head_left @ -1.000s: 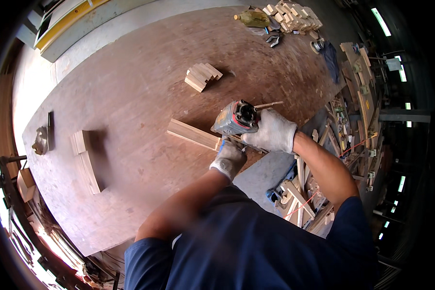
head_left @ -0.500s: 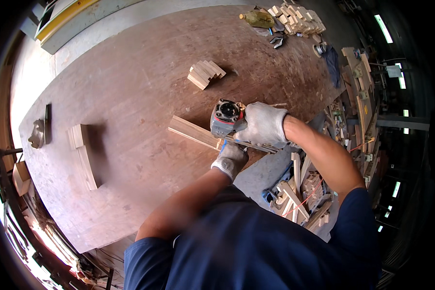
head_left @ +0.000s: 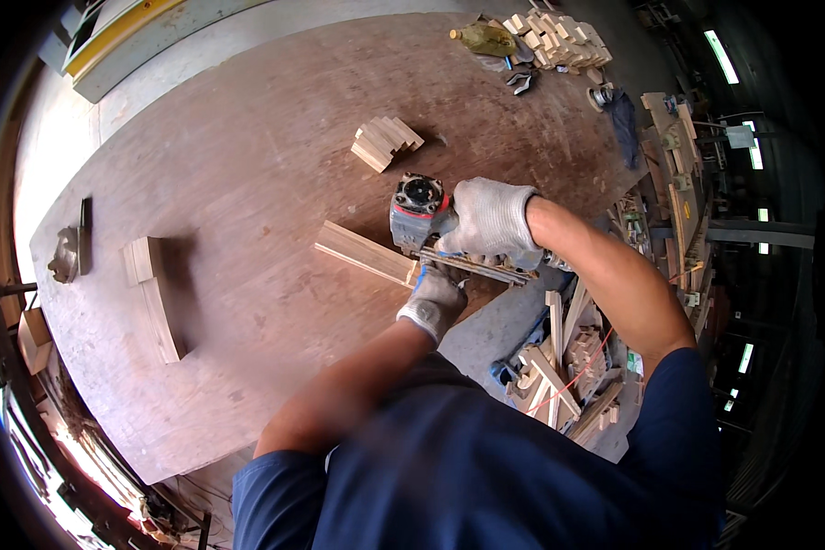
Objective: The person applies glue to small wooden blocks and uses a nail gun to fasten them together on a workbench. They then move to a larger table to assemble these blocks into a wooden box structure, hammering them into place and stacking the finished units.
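Note:
In my gloved right hand (head_left: 490,220) is a nail gun (head_left: 420,209) with a grey body, a black bolted cap and a red ring. Its long magazine (head_left: 481,267) slants out to the right beneath that hand. The nose is down at the near end of a pale wooden strip (head_left: 365,252), which lies on the large brown tabletop (head_left: 275,302). My left hand (head_left: 436,295), gloved too, is closed on this end of the strip, just below the gun. Gun and magazine hide some of its fingers and the exact contact between nose and wood.
Beyond the gun sits a bundle of short wood pieces (head_left: 385,143). Two stacked wood blocks (head_left: 156,298) and a metal part (head_left: 67,255) lie to the left. At the far right are a bottle (head_left: 486,38) and a woodpile (head_left: 561,41). Offcuts (head_left: 559,367) fill a spot beside the table.
My right hand and the nail gun have shifted slightly left and tilted, showing more of the magazine. The left hand and strip have barely moved.

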### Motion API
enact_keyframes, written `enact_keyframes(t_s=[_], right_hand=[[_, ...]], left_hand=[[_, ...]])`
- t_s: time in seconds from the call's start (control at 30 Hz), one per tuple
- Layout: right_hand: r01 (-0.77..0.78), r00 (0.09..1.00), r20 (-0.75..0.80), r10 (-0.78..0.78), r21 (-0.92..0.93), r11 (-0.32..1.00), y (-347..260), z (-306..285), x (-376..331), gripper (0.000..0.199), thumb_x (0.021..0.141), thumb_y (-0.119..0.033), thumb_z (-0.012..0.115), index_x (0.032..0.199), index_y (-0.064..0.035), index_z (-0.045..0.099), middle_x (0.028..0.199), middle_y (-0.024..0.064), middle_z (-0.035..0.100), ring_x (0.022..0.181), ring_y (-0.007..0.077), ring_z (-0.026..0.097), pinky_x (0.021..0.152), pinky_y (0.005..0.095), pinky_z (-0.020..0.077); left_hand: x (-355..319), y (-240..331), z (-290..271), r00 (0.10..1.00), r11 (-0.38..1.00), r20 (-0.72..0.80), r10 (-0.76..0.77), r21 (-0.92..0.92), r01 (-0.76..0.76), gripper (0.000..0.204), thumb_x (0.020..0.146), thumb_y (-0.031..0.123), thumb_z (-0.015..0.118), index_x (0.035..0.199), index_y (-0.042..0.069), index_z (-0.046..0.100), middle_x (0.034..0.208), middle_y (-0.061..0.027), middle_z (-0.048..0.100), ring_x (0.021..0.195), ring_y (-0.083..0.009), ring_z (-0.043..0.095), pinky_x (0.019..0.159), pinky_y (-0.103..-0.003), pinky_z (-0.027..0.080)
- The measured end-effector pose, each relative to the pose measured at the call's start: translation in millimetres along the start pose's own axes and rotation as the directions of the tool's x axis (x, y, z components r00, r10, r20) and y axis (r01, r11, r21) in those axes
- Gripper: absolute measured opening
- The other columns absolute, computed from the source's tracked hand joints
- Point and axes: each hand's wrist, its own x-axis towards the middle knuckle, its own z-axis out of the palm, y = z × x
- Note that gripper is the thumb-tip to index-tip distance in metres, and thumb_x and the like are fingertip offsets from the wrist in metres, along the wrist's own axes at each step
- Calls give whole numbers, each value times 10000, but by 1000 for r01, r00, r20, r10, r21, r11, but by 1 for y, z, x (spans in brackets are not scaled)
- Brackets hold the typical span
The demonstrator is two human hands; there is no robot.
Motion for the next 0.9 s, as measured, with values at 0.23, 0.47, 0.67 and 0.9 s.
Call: enact_keyframes(t_s=[0.23, 0.47, 0.67, 0.9], right_hand=[[-47, 996, 83, 44, 39, 998, -9, 0, 2, 334, 911, -254, 756, 881, 77, 785, 740, 151, 762, 608, 229, 751, 565, 384, 610], [-90, 983, 162, 89, -1, 996, -14, 5, 18, 287, 931, -236, 744, 924, 46, 797, 761, 136, 766, 594, 216, 729, 561, 390, 603], [-104, 977, 178, 115, -70, 992, -29, 2, 20, 290, 933, -234, 742, 957, 49, 800, 778, 146, 779, 612, 223, 750, 587, 383, 615], [-106, 971, 199, 130, -126, 986, -34, 0, 23, 300, 948, -248, 735, 995, 34, 826, 823, 147, 804, 677, 232, 779, 667, 398, 637]], left_hand=[[11, -5, -7, 972, 894, 233, -33, -428, 133, 489, 1106, 157, 430, 1581, 131, 541, 1614, -202, 538, 1517, -399, 463, 1301, -540, 297], [8, -4, -9, 998, 892, 34, -46, -448, 56, 427, 1037, 109, 515, 1457, 96, 586, 1333, -188, 657, 1233, -415, 611, 1092, -517, 464], [7, -6, 14, 950, 984, -310, 41, -152, -92, 494, 960, 70, 553, 1449, 5, 525, 1283, -248, 614, 1178, -421, 612, 1031, -522, 481], [7, -4, -27, 993, 976, -105, 52, -207, -73, 541, 937, 79, 557, 1464, -32, 508, 1359, -288, 569, 1226, -443, 573, 1064, -525, 464]])
